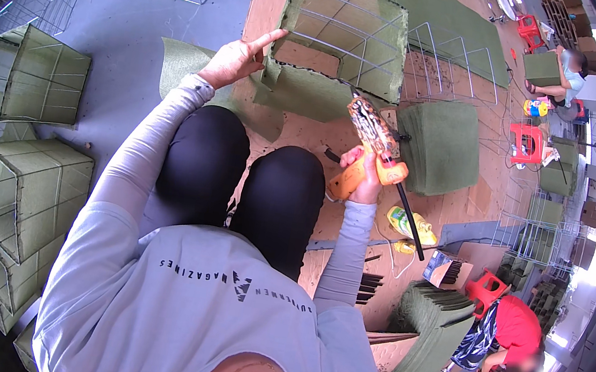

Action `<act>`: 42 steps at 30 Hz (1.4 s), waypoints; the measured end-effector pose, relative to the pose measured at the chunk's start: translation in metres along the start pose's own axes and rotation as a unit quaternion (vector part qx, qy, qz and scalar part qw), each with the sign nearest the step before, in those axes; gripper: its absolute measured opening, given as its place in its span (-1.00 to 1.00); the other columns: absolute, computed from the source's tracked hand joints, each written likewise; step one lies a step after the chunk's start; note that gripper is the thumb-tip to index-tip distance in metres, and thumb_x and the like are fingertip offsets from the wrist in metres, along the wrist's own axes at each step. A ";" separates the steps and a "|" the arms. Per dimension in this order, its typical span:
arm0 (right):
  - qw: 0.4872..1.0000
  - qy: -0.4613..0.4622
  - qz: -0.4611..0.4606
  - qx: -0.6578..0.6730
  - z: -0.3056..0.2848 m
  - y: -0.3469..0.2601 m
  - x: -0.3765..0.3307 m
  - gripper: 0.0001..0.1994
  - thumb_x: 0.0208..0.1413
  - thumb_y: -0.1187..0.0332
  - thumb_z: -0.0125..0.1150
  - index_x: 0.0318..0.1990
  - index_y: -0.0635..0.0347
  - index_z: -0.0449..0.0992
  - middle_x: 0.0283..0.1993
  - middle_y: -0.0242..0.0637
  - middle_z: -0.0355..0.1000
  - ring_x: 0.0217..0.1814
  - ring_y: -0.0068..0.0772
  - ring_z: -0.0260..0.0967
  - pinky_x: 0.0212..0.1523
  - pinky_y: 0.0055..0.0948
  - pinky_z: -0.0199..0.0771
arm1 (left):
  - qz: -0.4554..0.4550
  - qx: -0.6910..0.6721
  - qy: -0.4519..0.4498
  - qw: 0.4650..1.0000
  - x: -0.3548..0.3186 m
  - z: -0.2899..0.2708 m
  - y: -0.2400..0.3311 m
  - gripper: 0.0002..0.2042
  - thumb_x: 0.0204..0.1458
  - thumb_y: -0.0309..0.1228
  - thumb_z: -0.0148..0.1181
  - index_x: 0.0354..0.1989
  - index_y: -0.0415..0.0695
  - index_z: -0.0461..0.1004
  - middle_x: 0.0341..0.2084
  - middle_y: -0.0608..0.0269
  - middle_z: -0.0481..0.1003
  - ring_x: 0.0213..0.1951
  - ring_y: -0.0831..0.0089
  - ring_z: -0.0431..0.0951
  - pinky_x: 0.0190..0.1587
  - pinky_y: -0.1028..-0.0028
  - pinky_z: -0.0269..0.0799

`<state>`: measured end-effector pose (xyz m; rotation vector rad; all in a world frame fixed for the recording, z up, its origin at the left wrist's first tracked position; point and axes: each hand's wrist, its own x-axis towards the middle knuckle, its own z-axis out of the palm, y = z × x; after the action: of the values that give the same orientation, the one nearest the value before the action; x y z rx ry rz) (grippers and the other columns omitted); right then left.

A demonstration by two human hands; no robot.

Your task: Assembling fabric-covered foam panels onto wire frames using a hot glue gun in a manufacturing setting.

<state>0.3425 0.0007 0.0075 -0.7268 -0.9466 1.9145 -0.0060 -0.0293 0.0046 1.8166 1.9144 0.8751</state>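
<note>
Grey sleeves (119, 181) over cardboard-covered floor (307, 129).

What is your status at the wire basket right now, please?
Left hand pressing green felt liner on wire basket. Right hand gripping orange glue gun, nozzle at liner edge. Nothing blocking.

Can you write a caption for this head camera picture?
Right hand aims an orange glue gun at a felt-lined wire basket; left hand steadies it.

An orange glue gun (370, 147) is showing brown stains. Olive-green felt is covering the wire basket (341, 37). Red stools (527, 140) are standing out against the brown cardboard (306, 133).
</note>
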 end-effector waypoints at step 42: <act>0.915 0.382 0.034 0.121 -0.303 0.154 -0.056 -0.56 0.07 0.02 0.10 -0.04 0.15 0.33 -0.21 -0.13 0.45 -0.12 -0.11 0.41 0.00 -0.26 0.41 | -0.044 -0.014 0.004 0.999 0.012 0.005 0.016 -0.22 -0.18 -0.64 0.18 0.26 0.21 0.06 -0.54 0.15 0.48 -0.52 0.25 0.52 -0.40 0.30 0.39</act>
<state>0.5352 -0.0008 -0.2783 -1.2346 -0.1918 1.5427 0.0080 -0.0169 0.0127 1.7015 1.9608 0.8752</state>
